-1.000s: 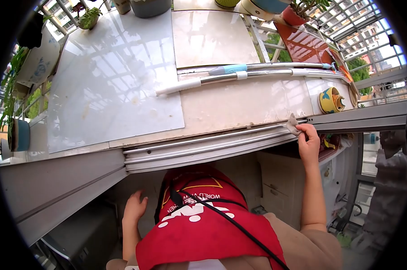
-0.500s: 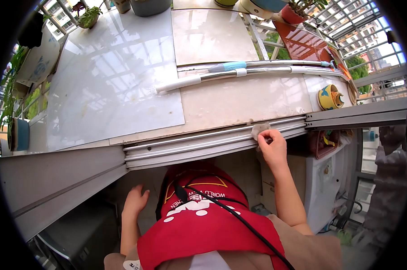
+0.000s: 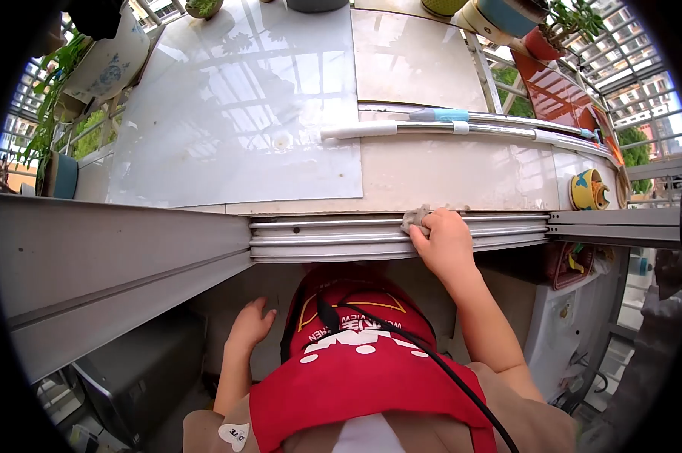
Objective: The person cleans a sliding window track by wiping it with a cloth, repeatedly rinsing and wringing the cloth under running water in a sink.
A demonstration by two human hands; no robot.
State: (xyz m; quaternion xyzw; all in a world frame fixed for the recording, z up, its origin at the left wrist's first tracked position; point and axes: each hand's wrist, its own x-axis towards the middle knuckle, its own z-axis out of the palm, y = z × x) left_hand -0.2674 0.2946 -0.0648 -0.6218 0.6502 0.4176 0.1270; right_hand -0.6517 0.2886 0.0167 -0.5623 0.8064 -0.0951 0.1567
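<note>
My right hand (image 3: pixel 448 238) grips a crumpled greyish rag (image 3: pixel 415 220) and presses it onto the metal sliding-window track (image 3: pixel 318 240). The rag sits at the track's far rails, just below the edge of the tiled ledge, and part of it is covered by my fingers. Low on the near side of the sill, my left hand (image 3: pixel 253 323) hangs with nothing in it, its fingers loosely bent and somewhat apart. A red apron (image 3: pixel 371 381) with white print covers my front, and a black cord runs across it.
Poles (image 3: pixel 461 129) with white and blue grips lie across the tiled ledge (image 3: pixel 446 174). A yellow pot (image 3: pixel 587 190) stands at the right, other pots at the back. The window frame (image 3: pixel 122 257) flanks the track on the left. A white appliance (image 3: pixel 563 332) stands at lower right.
My right hand has slid the rag leftward along the track and closer to the ledge. The camera view has shifted and levelled. My left hand still hangs free.
</note>
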